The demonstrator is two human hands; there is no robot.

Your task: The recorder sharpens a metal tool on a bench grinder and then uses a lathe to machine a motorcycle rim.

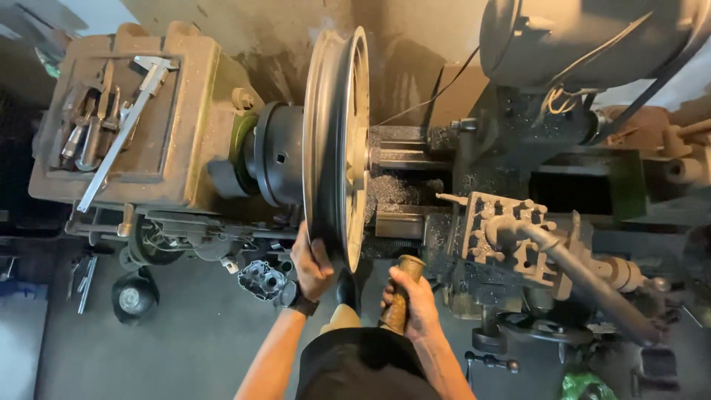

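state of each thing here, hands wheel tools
wheel rim: mounted upright on the lathe chuck
left hand: gripping the rim's lower edge
right hand: closed around a mallet, head up
caliper: lying loose on the headstock top
tool post: apart from the rim

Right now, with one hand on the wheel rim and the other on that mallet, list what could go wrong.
1. The left hand grips the rim of the wheel on the lathe chuck; if the spindle turned, fingers could be caught.
2. The right hand holds the mallet close by; a glancing blow might hit the left hand.
3. Loose caliper and tools lie on the headstock; vibration might shake them off.
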